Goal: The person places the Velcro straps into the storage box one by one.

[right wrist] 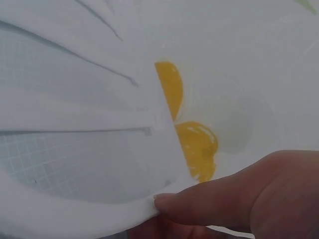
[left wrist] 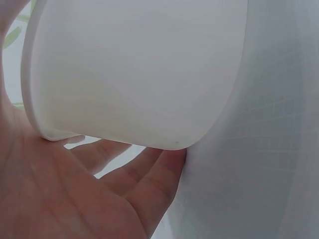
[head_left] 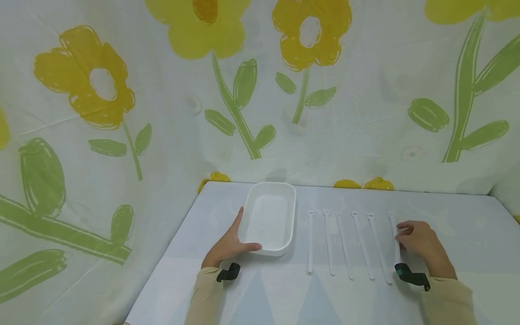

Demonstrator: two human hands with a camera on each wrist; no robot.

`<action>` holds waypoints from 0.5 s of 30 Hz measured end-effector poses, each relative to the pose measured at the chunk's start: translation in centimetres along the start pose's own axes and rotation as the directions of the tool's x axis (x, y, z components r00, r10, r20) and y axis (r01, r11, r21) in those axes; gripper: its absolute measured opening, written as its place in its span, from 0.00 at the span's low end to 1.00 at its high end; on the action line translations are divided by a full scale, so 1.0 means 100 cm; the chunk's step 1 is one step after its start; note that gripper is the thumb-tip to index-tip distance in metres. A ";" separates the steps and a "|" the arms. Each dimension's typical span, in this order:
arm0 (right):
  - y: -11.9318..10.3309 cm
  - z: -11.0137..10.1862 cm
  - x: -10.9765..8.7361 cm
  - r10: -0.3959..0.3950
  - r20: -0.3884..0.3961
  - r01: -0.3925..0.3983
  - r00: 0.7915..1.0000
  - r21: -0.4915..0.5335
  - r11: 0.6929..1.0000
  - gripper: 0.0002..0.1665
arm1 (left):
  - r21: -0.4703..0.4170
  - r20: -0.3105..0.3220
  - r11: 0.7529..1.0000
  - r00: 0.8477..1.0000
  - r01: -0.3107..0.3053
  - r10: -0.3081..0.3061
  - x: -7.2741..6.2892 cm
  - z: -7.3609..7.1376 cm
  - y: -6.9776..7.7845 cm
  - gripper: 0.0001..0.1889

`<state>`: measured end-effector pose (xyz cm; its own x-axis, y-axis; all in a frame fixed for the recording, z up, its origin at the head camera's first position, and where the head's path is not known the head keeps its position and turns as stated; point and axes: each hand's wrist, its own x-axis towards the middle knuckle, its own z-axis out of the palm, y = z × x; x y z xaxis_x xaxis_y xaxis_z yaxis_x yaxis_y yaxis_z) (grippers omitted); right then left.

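At the centre-left of the head view stands a white rectangular container (head_left: 268,216) with rounded corners and nothing in it. My left hand (head_left: 227,246) grips its near left corner, thumb over the rim. In the left wrist view the fingers (left wrist: 154,184) reach under the container's side wall (left wrist: 139,74). To the right, my right hand (head_left: 424,241) pinches the rightmost white cable strap (head_left: 397,253). The right wrist view shows this strap (right wrist: 79,214) bowed into a curve, with the thumb (right wrist: 199,206) on its edge and the other fingers partly hidden behind it.
Several more white cable straps (head_left: 363,246) lie side by side, roughly parallel, between the container and my right hand. The pale table (head_left: 284,289) has a printed pattern. Behind and left of it hangs a cloth (head_left: 170,113) with yellow flowers.
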<state>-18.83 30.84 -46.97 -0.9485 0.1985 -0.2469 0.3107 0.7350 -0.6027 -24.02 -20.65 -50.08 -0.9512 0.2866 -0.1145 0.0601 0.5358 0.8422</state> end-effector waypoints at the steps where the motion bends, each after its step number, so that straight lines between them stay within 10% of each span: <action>1: -0.001 -0.001 -0.001 0.004 -0.007 -0.003 1.000 0.004 1.000 0.28 | 0.002 0.000 1.000 1.000 0.001 -0.001 0.000 0.000 0.000 0.76; 15: 0.000 -0.006 0.001 0.022 -0.033 -0.017 0.999 0.137 0.990 0.30 | 0.005 0.003 1.000 1.000 0.009 -0.009 -0.001 0.000 0.004 0.77</action>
<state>-18.90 31.24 -46.57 -0.9431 0.2360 -0.2344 0.3323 0.6357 -0.6967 -23.86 -20.45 -49.73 -0.9509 0.2838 -0.1237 0.0529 0.5424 0.8384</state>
